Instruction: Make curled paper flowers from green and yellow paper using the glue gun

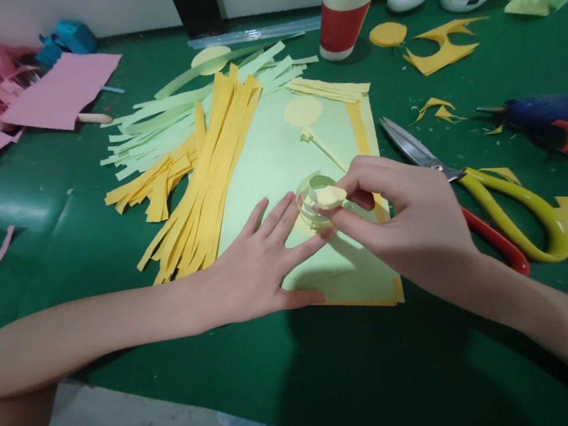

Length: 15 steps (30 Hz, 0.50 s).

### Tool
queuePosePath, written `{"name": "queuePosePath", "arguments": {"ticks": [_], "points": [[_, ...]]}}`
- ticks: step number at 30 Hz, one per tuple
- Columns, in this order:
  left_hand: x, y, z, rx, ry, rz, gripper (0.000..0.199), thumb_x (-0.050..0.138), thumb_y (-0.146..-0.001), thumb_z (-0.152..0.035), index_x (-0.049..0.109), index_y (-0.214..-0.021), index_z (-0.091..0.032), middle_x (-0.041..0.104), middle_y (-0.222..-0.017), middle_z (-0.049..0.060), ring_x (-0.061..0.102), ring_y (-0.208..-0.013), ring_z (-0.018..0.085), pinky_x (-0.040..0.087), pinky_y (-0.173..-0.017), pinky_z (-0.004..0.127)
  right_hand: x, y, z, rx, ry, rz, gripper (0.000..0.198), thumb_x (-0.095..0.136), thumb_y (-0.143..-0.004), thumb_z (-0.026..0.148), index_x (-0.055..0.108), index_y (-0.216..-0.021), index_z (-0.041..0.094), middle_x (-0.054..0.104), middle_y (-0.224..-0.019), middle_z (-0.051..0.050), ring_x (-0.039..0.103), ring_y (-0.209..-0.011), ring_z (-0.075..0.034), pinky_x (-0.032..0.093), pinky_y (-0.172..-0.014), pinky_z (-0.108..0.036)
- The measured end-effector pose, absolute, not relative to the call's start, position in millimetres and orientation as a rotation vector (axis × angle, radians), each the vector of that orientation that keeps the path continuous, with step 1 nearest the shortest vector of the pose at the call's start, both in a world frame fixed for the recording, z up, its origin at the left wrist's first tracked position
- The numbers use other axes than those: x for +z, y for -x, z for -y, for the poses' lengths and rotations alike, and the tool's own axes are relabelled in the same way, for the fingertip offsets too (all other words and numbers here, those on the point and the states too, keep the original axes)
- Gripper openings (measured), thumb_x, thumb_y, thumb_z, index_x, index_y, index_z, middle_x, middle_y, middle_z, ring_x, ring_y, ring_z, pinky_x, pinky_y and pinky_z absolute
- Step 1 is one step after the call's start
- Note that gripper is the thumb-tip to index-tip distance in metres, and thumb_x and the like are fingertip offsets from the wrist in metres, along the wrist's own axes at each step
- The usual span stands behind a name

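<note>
My left hand (264, 258) lies flat with fingers spread on a light green paper sheet (270, 151). Its fingertips reach a curled pale green paper strip (307, 198) standing on the sheet. Thumb and forefinger of my right hand (394, 217) pinch a small pale yellow paper piece (329, 196) at the curl. Just beyond lie a thin rolled paper stick (327, 149) and a pale yellow paper disc (302, 111). Orange-yellow paper strips (217, 173) are bunched left of my left hand, partly over the sheet.
Scissors (506, 201) with yellow and red handles lie right of the sheet, near a blue glue gun (558, 125). A paper cup (343, 21) stands at the back. Green strips (172, 118) and pink paper (64, 91) lie to the left on the green table (228, 375).
</note>
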State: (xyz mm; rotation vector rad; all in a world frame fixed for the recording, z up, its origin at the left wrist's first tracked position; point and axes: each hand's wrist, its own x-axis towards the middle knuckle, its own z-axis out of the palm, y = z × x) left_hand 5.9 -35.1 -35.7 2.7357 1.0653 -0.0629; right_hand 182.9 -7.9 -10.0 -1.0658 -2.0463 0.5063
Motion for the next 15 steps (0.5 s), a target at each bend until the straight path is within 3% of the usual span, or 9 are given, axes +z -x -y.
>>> {"name": "queuePosePath", "arguments": {"ticks": [15], "points": [[-35.9,-6.6,35.6,-0.098,-2.771,-1.067,0.075,0.038,-0.082,-0.065,0.021,-0.142,-0.023,0.016,-0.147,0.024,0.013,-0.136,0.041,0.016,-0.105,0.06,-10.6,-183.8,7.6,0.538,1.081,2.048,0.02,0.059,-0.073,0.011,0.046,-0.059,0.016,0.038,-0.054,0.005,0.035,-0.05,-0.006,0.026,-0.045,-0.024]]}}
